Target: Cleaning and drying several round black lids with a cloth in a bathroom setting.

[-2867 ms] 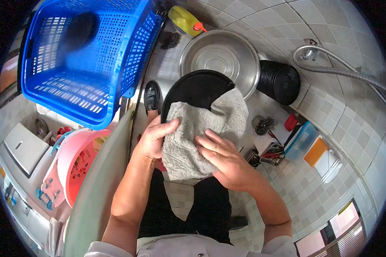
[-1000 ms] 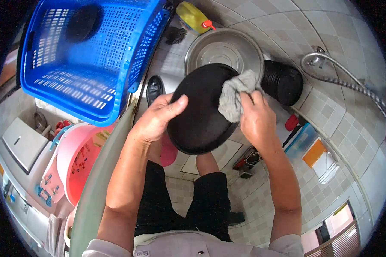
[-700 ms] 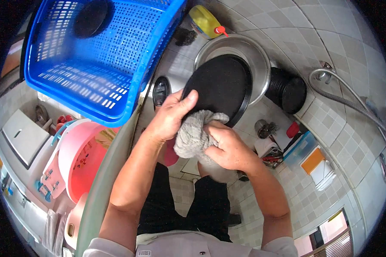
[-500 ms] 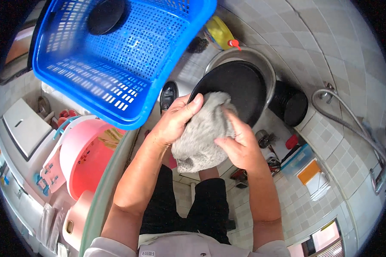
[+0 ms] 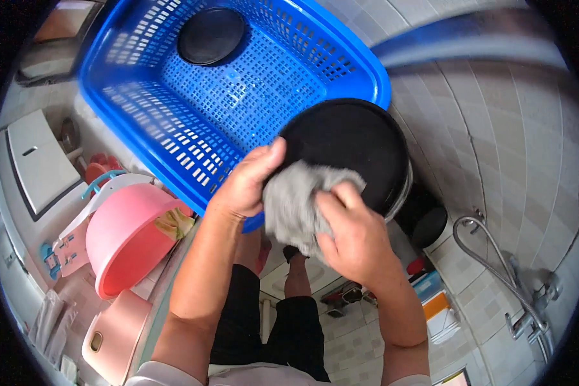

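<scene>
A round black tray (image 5: 341, 138) with a low rim is held out in front of me. My left hand (image 5: 248, 180) is closed on its near left edge, thumb on the upper side. A grey cloth (image 5: 289, 196) lies bunched over the near part of the tray, pressed there by my right hand (image 5: 354, 235), whose fingers are closed on it. The tray overlaps the near right side of a blue plastic basket (image 5: 264, 128). Inside the basket, towards its far left, rests a smaller round black dish (image 5: 211, 36).
A metal basin (image 5: 403, 198) shows only as a sliver beneath the tray. Black round containers (image 5: 429, 226) stand right of it. On the right tiled wall hangs a shower hose (image 5: 481, 262). A pink basin (image 5: 119, 225) and a pink bin (image 5: 112, 334) are at the left.
My right hand and the cloth have shifted across the tray. The basket appears further right in view, now partly behind the tray, and the yellow bottle is out of sight.
</scene>
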The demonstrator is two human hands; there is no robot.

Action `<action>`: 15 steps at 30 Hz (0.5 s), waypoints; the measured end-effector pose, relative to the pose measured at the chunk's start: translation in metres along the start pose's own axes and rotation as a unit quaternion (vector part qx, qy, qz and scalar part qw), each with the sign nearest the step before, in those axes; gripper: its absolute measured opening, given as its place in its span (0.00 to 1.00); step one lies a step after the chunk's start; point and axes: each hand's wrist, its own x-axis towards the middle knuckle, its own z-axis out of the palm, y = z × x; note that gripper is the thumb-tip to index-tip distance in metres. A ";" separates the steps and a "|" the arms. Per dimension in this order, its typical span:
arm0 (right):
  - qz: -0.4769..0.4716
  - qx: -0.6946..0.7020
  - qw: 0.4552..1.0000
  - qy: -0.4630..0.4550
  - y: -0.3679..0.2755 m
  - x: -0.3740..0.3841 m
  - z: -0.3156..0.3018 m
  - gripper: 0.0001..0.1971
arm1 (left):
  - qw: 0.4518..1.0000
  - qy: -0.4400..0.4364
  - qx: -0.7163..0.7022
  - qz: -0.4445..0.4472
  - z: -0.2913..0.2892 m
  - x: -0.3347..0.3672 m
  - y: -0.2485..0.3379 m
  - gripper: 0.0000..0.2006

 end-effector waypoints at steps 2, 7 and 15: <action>0.018 -0.043 0.999 -0.027 0.005 -0.007 0.000 0.20 | 0.999 0.036 -0.001 0.028 -0.019 -0.002 0.018 0.24; 0.139 -0.129 0.980 -0.064 0.026 -0.014 -0.026 0.15 | 0.988 0.125 -0.004 0.089 -0.056 0.007 0.061 0.26; 0.231 0.052 0.967 -0.098 0.060 -0.057 0.006 0.20 | 0.952 0.230 -0.106 0.172 -0.126 0.067 0.102 0.21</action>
